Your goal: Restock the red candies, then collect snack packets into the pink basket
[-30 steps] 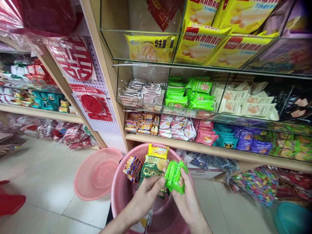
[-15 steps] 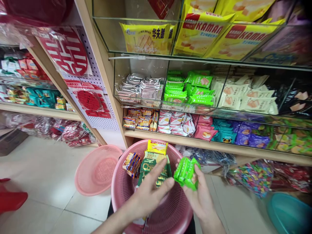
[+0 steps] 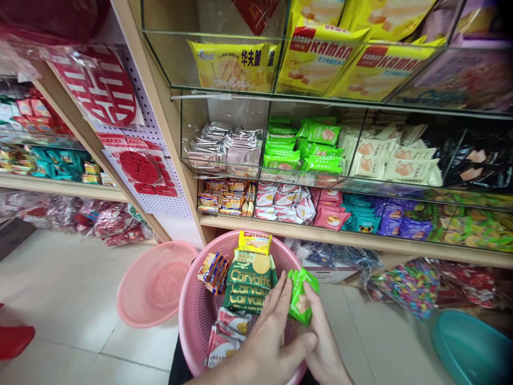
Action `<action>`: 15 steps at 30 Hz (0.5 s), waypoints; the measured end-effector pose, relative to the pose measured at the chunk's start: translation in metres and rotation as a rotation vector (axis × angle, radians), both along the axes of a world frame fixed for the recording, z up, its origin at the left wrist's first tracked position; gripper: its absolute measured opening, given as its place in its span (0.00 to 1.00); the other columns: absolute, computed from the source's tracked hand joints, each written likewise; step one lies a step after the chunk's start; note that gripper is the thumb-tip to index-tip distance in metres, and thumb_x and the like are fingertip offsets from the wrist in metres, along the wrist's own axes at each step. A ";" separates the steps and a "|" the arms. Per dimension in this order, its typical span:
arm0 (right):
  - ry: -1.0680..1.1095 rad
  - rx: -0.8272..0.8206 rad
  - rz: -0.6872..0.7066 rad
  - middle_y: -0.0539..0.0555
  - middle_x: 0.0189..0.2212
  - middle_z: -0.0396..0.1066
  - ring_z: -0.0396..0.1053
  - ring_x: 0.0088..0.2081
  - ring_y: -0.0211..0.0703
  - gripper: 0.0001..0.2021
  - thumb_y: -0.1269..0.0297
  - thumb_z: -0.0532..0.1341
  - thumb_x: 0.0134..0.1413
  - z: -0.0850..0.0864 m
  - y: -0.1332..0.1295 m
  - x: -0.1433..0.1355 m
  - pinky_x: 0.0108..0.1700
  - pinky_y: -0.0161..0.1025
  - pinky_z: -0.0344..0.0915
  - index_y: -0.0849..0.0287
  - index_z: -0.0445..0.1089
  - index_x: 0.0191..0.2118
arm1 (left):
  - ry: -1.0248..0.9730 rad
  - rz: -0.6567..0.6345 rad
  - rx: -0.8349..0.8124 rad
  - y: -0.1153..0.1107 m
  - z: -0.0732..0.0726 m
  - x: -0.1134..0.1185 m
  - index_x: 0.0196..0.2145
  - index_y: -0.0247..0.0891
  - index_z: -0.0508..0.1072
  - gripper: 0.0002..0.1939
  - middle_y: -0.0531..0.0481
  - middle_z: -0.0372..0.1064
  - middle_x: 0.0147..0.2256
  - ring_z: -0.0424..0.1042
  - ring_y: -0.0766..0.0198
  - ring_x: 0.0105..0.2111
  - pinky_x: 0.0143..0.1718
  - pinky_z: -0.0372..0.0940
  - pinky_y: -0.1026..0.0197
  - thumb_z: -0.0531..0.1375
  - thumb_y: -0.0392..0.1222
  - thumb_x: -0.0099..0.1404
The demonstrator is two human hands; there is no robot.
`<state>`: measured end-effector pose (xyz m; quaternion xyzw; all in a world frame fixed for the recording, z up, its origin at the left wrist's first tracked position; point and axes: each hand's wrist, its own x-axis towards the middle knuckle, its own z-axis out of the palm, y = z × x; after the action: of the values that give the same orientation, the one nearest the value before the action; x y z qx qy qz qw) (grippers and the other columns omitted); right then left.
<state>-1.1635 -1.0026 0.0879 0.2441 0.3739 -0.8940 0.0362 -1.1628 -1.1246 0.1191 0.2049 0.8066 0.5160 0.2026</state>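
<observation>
My right hand (image 3: 325,337) is closed round a small bundle of green wafer packets (image 3: 303,294) above the right side of the pink basket (image 3: 188,331). Flat against the left side of that bundle lie the straight fingers of my left hand (image 3: 274,331), its thumb reaching toward my right hand. In the basket are dark green Carvalho-like packets (image 3: 249,283), a yellow Kaman packet (image 3: 255,243), orange-and-blue packets (image 3: 214,271) and red-and-white packets (image 3: 226,337). My left forearm and hand hide the basket's lower part.
Shelves ahead hold green packets (image 3: 282,144), silver packets (image 3: 243,149), cream packets (image 3: 372,158) and large yellow Kaman bags (image 3: 320,59). A second pink basket (image 3: 138,299) stands on the floor at left. A teal basin (image 3: 468,342) lies at lower right, near bagged colourful sweets (image 3: 414,286).
My left hand has moved right, from over the dark green packets to the side of the green bundle. The red-and-white packets now show. The view has shifted slightly.
</observation>
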 end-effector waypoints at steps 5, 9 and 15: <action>-0.113 -0.051 0.025 0.47 0.35 0.77 0.72 0.39 0.45 0.16 0.53 0.65 0.45 0.012 0.004 0.002 0.43 0.40 0.69 0.54 0.74 0.40 | -0.080 0.036 0.083 0.000 -0.014 0.008 0.65 0.28 0.39 0.43 0.39 0.29 0.67 0.31 0.55 0.66 0.66 0.36 0.51 0.55 0.51 0.63; -0.152 -0.005 0.071 0.48 0.36 0.77 0.73 0.39 0.45 0.16 0.56 0.66 0.44 0.005 0.014 0.006 0.44 0.40 0.69 0.56 0.74 0.40 | -0.067 0.024 0.186 0.003 -0.022 0.012 0.65 0.27 0.44 0.42 0.37 0.32 0.66 0.34 0.52 0.66 0.66 0.38 0.50 0.58 0.47 0.60; -0.156 -0.036 0.031 0.49 0.32 0.78 0.73 0.38 0.47 0.16 0.51 0.64 0.43 0.000 0.021 0.011 0.44 0.42 0.69 0.56 0.75 0.36 | -0.105 0.023 0.197 0.007 -0.022 0.012 0.64 0.34 0.48 0.40 0.40 0.38 0.66 0.38 0.51 0.66 0.65 0.40 0.48 0.59 0.42 0.58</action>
<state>-1.1525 -0.9819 0.0879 0.3066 0.3576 -0.8782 0.0835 -1.1507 -1.1178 0.0969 0.1872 0.7424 0.6053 0.2176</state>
